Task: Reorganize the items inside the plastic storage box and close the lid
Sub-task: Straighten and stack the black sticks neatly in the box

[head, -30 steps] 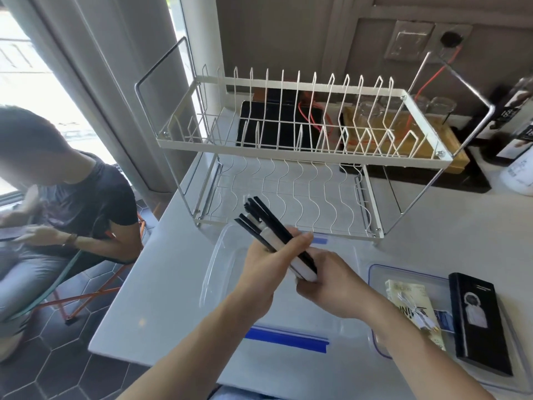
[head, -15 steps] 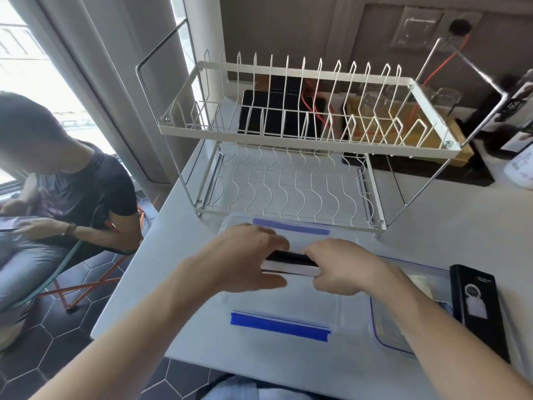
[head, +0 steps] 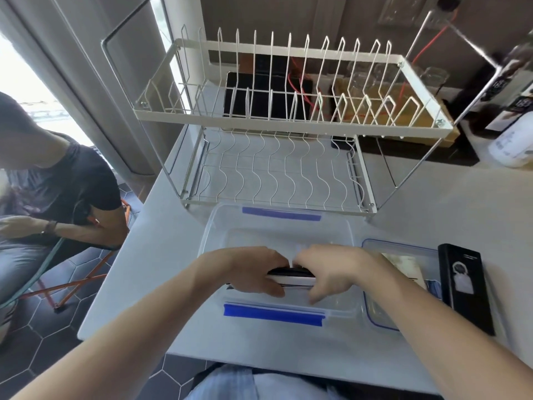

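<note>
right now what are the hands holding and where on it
Both hold a bundle of black and white pens low inside the clear box: left hand grips its left end, right hand its right end.

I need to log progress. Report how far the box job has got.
Done: nothing finished yet. In hand: left hand and right hand hold a bundle of pens low inside the open box. Left: the lid, lying beside it with a black case, still has to go on.

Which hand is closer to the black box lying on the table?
Right. The right hand is in the storage box, on the black box's side; the left hand lies farther away.
</note>
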